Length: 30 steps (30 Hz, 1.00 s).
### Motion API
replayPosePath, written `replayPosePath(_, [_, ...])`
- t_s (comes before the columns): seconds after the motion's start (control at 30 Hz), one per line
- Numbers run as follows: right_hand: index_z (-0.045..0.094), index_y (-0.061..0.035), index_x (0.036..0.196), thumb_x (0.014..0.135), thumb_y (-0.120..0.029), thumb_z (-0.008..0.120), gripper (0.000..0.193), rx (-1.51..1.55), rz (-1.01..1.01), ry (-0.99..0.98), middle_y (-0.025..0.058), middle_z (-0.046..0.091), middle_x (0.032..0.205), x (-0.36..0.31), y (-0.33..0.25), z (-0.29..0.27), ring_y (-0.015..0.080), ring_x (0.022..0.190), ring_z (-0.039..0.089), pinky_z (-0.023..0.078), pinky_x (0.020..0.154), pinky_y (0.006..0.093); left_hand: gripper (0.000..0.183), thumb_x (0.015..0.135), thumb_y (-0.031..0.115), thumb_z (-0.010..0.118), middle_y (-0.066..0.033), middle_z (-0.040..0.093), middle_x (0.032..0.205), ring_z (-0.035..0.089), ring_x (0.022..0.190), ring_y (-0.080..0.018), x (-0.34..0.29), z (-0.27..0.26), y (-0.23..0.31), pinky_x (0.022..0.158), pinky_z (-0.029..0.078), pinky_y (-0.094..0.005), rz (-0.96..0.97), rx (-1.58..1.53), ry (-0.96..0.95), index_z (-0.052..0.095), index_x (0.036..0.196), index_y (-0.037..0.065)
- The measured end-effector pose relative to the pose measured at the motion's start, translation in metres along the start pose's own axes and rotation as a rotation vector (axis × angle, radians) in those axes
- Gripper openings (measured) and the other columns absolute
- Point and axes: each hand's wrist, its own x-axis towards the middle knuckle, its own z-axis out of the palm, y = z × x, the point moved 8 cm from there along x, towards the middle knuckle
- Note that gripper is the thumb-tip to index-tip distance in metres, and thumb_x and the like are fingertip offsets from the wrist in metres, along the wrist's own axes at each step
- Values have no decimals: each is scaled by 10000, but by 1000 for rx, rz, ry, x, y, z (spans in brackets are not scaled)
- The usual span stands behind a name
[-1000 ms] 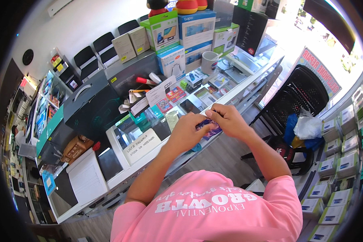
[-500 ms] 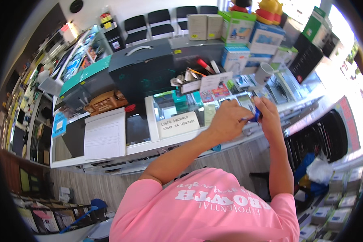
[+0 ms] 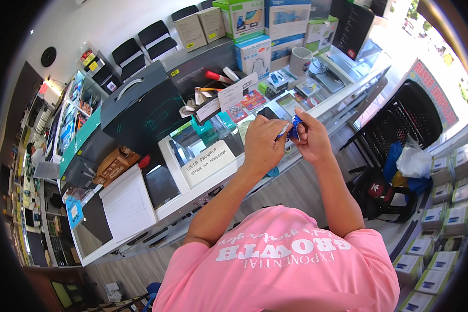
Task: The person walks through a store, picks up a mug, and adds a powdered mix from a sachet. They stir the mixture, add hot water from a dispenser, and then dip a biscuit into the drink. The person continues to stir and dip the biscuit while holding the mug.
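The left hand [image 3: 267, 143] and right hand [image 3: 314, 141], fingers curled, gripped a shiny blue wrapper [image 3: 296, 127] between them. It was near the front edge of the glass display counter [image 3: 190, 195], right of a hand-lettered white card [image 3: 208, 164]

The small blue packet [image 3: 296, 126] has a glossy, crinkled skin, like foil or plastic film. The person wears a pink short-sleeved cloth T-shirt [image 3: 296, 278], matt and softly creased, with flat white print. Ahead, the white-framed display counter [image 3: 164, 158] has smooth, reflective glass panels. On the left lie a white ruled paper pad [image 3: 127, 205], matt, and a brown wooden-looking holder [image 3: 115, 167] with a rough surface. The large black box [image 3: 135, 106] looks like matt cardboard. Far off stands a smooth white mug [image 3: 300, 61] (apparently ceramic). At right, a translucent white plastic bag [image 3: 415, 160] shines in wrinkles.
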Motion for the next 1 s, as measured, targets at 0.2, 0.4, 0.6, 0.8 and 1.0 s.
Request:
replayPosePath(0.2, [602, -72, 1109, 1041, -489, 565, 425, 273, -55, -3, 43, 605, 959, -20, 8, -17, 148, 782, 578, 459, 680, 289, 306, 974, 304, 711, -112, 723, 890, 625, 822, -229, -2, 27, -36, 751, 502, -376, -510, -558, -22, 750, 1023, 4])
replayPosePath(0.4, [532, -60, 1286, 1031, -639, 476, 635, 535, 179, -203, 132, 575, 1230, -64, 41, 15, 290, 1157, 598, 530, 960, 431, 329, 970, 269, 737, -77, 719, 892, 694, 845, -176, 5, 48, -23, 765, 545, -299, -482, -778, -117, 732, 1182, 17])
replayPosePath(0.6, [524, -77, 1274, 1055, -559, 498, 531, 564, 18, -88, 113, 575, 1184, -50, 29, 10, 263, 1144, 587, 528, 1000, 435, 220, 972, 158, 722, -57, 687, 1153, 644, 1058, -139, 2, 29, -5, 909, 511, -285, -451, -751, -123, 737, 1150, 29])
replayPosePath(0.8, [533, -86, 1245, 1045, -489, 569, 452, 694, 37, -66, 91, 582, 1164, -41, 40, 16, 243, 1125, 588, 531, 994, 426, 213, 872, 110, 797, -69, 680, 1154, 629, 1091, -175, 0, 24, -19, 951, 485, -307, -456, -666, -126, 725, 1055, 27])
replayPosePath(1.0, [540, -50, 1225, 1034, -462, 607, 459, 722, -39, 1, 102, 600, 1142, -35, 40, 20, 209, 1048, 596, 552, 978, 406, 250, 805, 122, 856, -23, 612, 1126, 508, 1205, -245, 12, -16, 2, 990, 430, -372, -172, -347, 175, 715, 1008, 89])
